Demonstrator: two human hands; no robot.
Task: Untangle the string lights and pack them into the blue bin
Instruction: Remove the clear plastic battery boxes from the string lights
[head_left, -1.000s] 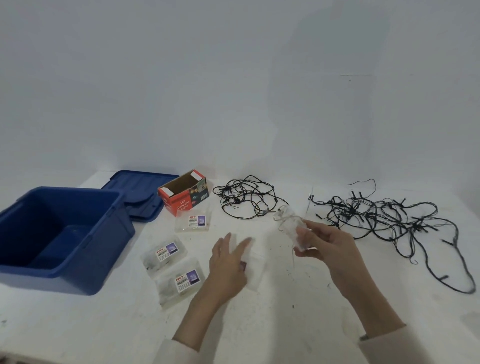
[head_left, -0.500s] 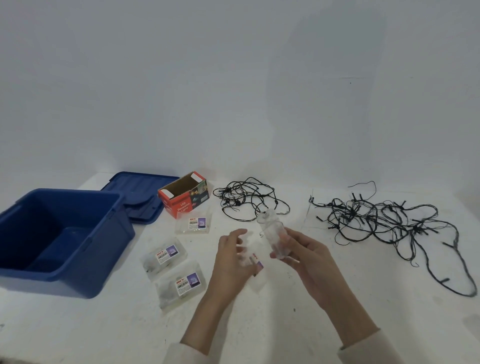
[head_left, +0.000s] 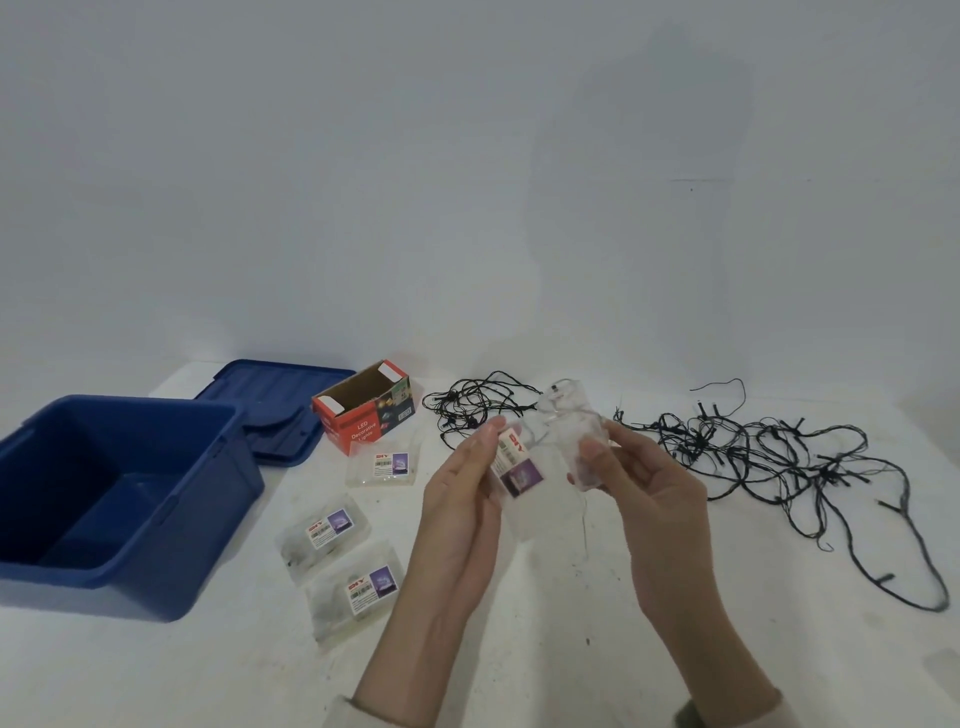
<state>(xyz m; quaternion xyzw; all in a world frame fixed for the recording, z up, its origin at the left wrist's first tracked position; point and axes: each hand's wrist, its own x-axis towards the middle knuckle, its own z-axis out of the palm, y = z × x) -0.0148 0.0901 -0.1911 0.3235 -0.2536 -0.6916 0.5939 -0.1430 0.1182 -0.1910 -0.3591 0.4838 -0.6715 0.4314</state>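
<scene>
While the blue bin (head_left: 218, 499) sits empty and black tangles (head_left: 769, 452) lie at the desk's (head_left: 571, 654) far edge, the left hand (head_left: 457, 504) pinches a pouch (head_left: 511, 462) and the right hand (head_left: 649, 493) grips bundled lights (head_left: 571, 436).

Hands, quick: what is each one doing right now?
Left hand: holding the labelled bag.
Right hand: holding the clear lights.

White table (head_left: 571, 654) is carrying a red cardboard box (head_left: 363, 415), sitting rear left with its open side facing up. Blue lid (head_left: 270, 410) is lying flat just left of it. Three clear labelled packets (head_left: 324, 532) are lying in front of the box. White wall (head_left: 467, 182) is standing behind.
</scene>
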